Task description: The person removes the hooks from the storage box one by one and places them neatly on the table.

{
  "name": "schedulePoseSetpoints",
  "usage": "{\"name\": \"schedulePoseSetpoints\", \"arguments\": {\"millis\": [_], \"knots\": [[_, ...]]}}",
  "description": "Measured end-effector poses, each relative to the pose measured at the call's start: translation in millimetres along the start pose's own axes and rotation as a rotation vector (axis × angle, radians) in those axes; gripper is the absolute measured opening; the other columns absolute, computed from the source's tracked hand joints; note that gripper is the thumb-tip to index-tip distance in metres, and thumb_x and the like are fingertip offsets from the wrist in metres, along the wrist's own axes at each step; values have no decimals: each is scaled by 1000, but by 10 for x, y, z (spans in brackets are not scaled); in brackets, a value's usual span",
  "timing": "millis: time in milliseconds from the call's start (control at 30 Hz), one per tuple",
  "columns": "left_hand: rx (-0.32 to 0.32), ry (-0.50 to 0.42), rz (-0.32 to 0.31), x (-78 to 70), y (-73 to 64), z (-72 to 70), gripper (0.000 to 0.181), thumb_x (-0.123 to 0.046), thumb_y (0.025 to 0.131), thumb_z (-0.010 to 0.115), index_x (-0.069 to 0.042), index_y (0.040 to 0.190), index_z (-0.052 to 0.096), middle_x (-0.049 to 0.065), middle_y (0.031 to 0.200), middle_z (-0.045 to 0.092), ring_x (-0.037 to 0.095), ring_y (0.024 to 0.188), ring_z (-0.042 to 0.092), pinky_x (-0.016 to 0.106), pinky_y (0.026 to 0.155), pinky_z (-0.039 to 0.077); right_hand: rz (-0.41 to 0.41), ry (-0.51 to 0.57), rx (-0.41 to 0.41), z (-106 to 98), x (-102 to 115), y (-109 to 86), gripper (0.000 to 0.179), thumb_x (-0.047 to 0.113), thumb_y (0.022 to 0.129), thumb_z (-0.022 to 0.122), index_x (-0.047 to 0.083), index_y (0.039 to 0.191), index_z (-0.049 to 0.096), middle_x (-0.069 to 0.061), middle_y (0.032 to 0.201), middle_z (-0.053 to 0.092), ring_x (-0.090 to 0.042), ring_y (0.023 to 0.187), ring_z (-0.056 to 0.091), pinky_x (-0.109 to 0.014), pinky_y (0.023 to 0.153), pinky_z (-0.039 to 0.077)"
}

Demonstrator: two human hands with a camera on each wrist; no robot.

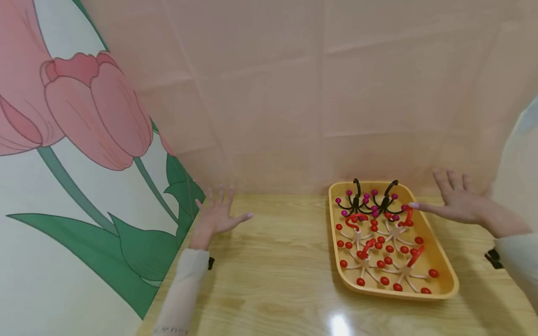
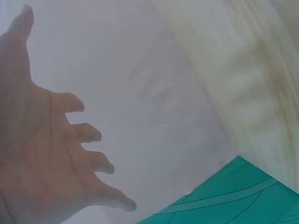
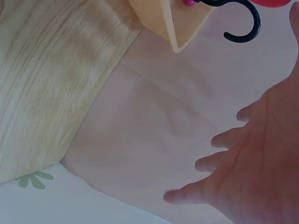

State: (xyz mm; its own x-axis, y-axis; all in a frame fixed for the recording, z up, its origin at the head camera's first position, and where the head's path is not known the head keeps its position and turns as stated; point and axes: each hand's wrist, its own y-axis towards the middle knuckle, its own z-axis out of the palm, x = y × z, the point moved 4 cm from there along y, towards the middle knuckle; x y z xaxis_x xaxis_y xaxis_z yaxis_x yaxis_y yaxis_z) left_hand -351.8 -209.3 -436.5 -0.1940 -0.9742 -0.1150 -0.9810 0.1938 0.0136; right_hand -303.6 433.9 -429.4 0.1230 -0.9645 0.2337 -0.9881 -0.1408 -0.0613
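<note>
My left hand [image 1: 216,217] is spread above the left part of the wooden table, fingers straight, holding nothing. In its wrist view the same hand [image 2: 51,154] shows a bare palm. Over on the right, my right hand [image 1: 462,203] is also spread, its thumb reaching toward the rim of a yellow tray [image 1: 441,268]; whether it touches cannot be told. Inside the tray lie several pale spider-like pieces [image 1: 405,270] with red balls and red hooks, and at the far end black ones [image 1: 356,204] with magenta balls and black hooks. One black hook [image 3: 254,23] shows near the right hand [image 3: 261,154].
The wooden table [image 1: 269,280] meets a pinkish creased sheet [image 1: 260,93] at the back. A wall with painted tulips [image 1: 96,107] borders the left side. A pale surface [image 1: 519,172] stands at the far right.
</note>
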Motion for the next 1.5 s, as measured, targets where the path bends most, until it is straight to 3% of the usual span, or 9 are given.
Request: {"name": "schedulePoseSetpoints", "arguments": {"millis": [167, 333, 633, 767, 900, 1033, 1167, 1367, 1500], "knots": [[-2, -29, 43, -118, -52, -62, 121, -102, 80, 35, -31, 170, -5, 14, 179, 1, 50, 163, 2, 85, 118, 12, 5, -21, -32, -9, -9, -17, 123, 72, 97, 56, 3, 164, -19, -49, 163, -11, -82, 140, -5, -97, 96, 7], [26, -171, 129, -306, -179, -145, 121, -95, 84, 43, -20, 171, 5, 12, 179, 9, 40, 163, 20, 73, 125, 22, -7, -51, -72, -77, 75, -60, 123, 71, 97, 58, -7, 164, -10, -54, 157, 13, -79, 135, 17, -91, 103, 16], [16, -343, 284, -726, -349, -169, 106, -77, 97, 52, -10, 169, 13, 14, 170, 37, 33, 150, 49, 52, 117, 47, 0, -73, -49, -114, 223, -280, 118, 64, 98, 63, -24, 155, 10, -61, 144, 24, -80, 124, 32, -86, 97, 35], [65, -348, 354, -940, -431, -120, 96, -65, 103, 54, -6, 168, 15, 15, 163, 47, 32, 142, 57, 50, 109, 54, -30, -39, -50, -111, 299, -414, 99, 56, 99, 67, -26, 146, 34, -57, 134, 44, -70, 108, 56, -72, 80, 54], [82, -351, 417, -1123, -494, -97, 82, -60, 105, 53, -6, 163, 29, 13, 155, 55, 30, 138, 61, 46, 105, 57, -73, 10, -72, -104, 417, -550, 81, 47, 101, 69, -21, 139, 49, -47, 126, 59, -51, 97, 68, -59, 71, 59], [43, -325, 469, -1271, -522, -112, 62, -56, 106, 54, -9, 146, 47, 10, 134, 68, 21, 112, 72, 34, 92, 60, -89, 40, -79, -74, 527, -672, 74, 45, 101, 69, -19, 136, 54, -44, 125, 63, -46, 96, 71, -57, 71, 60], [9, -322, 511, -1424, -534, -143, 51, -53, 107, 56, -11, 135, 53, 9, 123, 71, 12, 83, 69, 28, 85, 59, -66, 16, -80, 0, 563, -773, 76, 50, 101, 68, -16, 137, 56, -42, 126, 64, -51, 101, 69, -61, 74, 59], [93, -413, 537, -1639, -569, -102, 52, -53, 107, 56, -13, 139, 51, 6, 134, 67, 19, 123, 67, 33, 100, 58, -90, 18, -165, 277, 597, -978, 66, 44, 99, 73, -12, 133, 62, -41, 125, 65, -54, 101, 69, -65, 77, 56], [120, -467, 550, -1777, -584, -100, 54, -47, 107, 58, -11, 146, 49, 6, 142, 64, 20, 130, 64, 34, 107, 55, -151, 33, -287, 418, 655, -1113, 50, 33, 95, 79, -6, 125, 68, -34, 120, 69, -47, 94, 73, -62, 74, 58]]}}
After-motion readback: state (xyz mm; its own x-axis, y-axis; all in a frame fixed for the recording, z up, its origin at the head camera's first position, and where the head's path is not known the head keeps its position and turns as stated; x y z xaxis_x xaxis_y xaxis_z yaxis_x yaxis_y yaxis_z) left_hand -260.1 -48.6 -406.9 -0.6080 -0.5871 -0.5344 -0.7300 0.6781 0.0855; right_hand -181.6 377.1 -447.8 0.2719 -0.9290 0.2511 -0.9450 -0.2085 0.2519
